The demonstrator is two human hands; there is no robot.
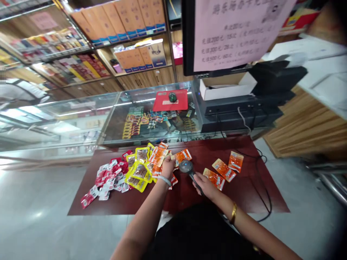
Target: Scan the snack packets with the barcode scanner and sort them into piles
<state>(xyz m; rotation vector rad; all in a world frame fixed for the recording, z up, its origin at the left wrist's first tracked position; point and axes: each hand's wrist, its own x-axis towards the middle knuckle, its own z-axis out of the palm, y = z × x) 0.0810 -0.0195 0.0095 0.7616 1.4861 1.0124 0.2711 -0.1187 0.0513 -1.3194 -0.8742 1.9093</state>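
Note:
My right hand point(204, 185) is closed round the handle of a black barcode scanner point(186, 167), its head tilted toward my left hand. My left hand point(168, 167), with a pale bangle at its wrist, is closed at the edge of an orange snack packet point(183, 156) in front of the scanner head. More orange packets point(158, 156) lie around and under that hand. Yellow-edged snack bags point(139, 171) overlap to its left, and beyond them is a heap of red and white packets point(108, 177). Several orange packets point(224, 169) are spread right of the scanner.
All of this lies on a dark red table point(189, 198) against a glass display counter point(114, 119). On the counter are a red mat point(162, 103) with a mouse point(172, 96), and a black till point(227, 115) with a white box point(230, 86). A cable point(268, 195) loops off the right side.

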